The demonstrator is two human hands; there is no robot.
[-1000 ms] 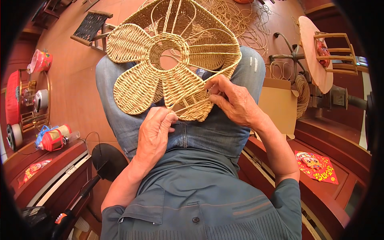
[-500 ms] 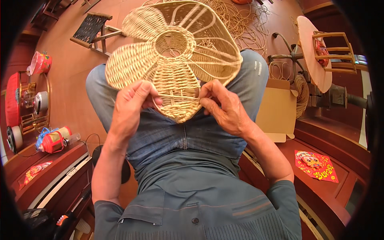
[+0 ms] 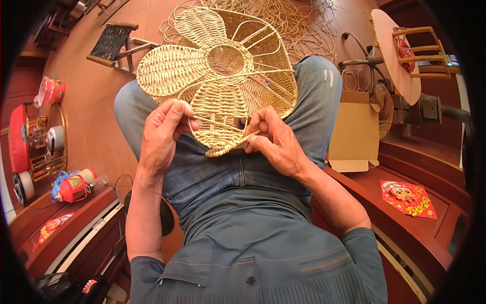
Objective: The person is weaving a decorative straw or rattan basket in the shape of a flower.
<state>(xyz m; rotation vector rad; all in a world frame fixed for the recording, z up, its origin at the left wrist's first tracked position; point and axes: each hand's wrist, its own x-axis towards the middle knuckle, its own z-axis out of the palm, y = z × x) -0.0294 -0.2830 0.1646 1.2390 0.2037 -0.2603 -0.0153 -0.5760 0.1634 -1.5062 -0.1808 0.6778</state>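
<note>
A pale straw-coloured woven basket [image 3: 172,71] with a flower-shaped face lies tilted over my knees. Its petals surround a round central hole; some are densely woven, while others show only bare ribs. My left hand [image 3: 167,124] is closed, thumb and forefinger pinching a twisted straw cord [image 3: 217,77] at the left edge of the nearest petal. From those fingers the cord loops up and runs across the face to the right. My right hand [image 3: 271,137] pinches the right edge of that same petal, where a short cord end shows. An open gap in the weave lies between the hands.
Loose cord [image 3: 283,25] lies tangled on the floor beyond the basket. A low folding stool [image 3: 114,45] stands at far left. To the right are a cardboard box [image 3: 353,131], a coil of cord [image 3: 383,111] and a pink round board [image 3: 395,55]. Wooden furniture flanks me.
The basket has turned and shifted slightly, its blurred face now sharp. A cord now crosses the face from my left hand's side. My right hand has moved slightly left and down.
</note>
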